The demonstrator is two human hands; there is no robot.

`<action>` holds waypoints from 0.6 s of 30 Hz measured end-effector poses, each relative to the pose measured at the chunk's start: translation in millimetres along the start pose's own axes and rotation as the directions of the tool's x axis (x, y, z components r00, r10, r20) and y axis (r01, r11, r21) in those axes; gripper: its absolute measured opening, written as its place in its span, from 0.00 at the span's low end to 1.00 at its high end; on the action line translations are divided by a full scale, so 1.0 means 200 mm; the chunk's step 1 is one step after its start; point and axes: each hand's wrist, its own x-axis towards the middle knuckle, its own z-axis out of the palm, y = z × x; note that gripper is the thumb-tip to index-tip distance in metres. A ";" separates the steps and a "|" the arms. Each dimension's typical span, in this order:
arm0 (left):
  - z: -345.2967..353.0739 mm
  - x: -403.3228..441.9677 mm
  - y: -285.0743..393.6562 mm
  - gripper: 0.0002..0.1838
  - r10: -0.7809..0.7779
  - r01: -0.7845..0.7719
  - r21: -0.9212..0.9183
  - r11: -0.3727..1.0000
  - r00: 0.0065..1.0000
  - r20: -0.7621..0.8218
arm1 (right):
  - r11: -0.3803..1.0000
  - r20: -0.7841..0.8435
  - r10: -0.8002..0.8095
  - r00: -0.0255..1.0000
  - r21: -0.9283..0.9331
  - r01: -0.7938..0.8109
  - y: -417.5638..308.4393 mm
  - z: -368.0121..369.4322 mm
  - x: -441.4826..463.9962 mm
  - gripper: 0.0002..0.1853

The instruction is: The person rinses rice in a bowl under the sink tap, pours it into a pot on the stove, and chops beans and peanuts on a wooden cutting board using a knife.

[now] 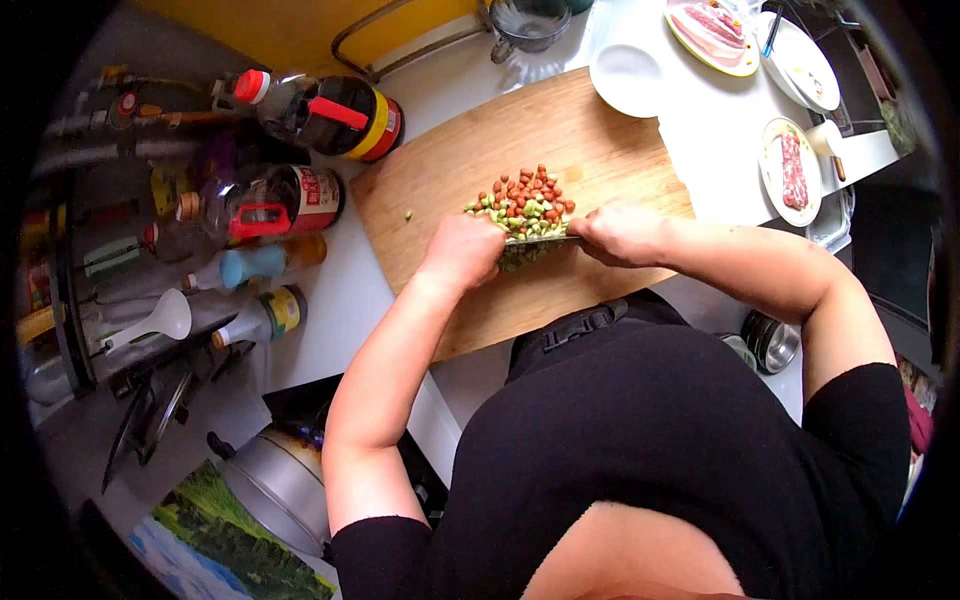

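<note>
On the wooden cutting board point(600, 140) lies a pile of reddish-brown nuts point(530, 190), which look like peanuts, mixed with chopped green vegetable point(545, 212). A knife point(540, 239) stands across the near side of the pile, its blade seen almost edge-on. My right hand point(618, 234) is closed at the blade's right end, around what seems to be the handle, mostly hidden. My left hand point(466, 248) is closed at the blade's other end, its fingertips hidden from above. More green bits show on the near side of the blade. One stray piece point(408, 215) lies far left on the board.
Large dark sauce bottles point(385, 125) and smaller bottles point(285, 310) line the left. A white bowl point(627, 78) touches the board's far right corner. Plates of sliced meat point(793, 172) stand to the right, a glass cup point(530, 25) behind. A lidded metal pot point(280, 490) sits lower left.
</note>
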 end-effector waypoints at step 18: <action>0.16 -0.13 -0.10 0.08 0.059 -0.102 -0.177 0.979 0.970 -0.235 | 0.990 0.227 0.012 0.974 -0.141 0.021 -0.30 -0.16 0.06 0.07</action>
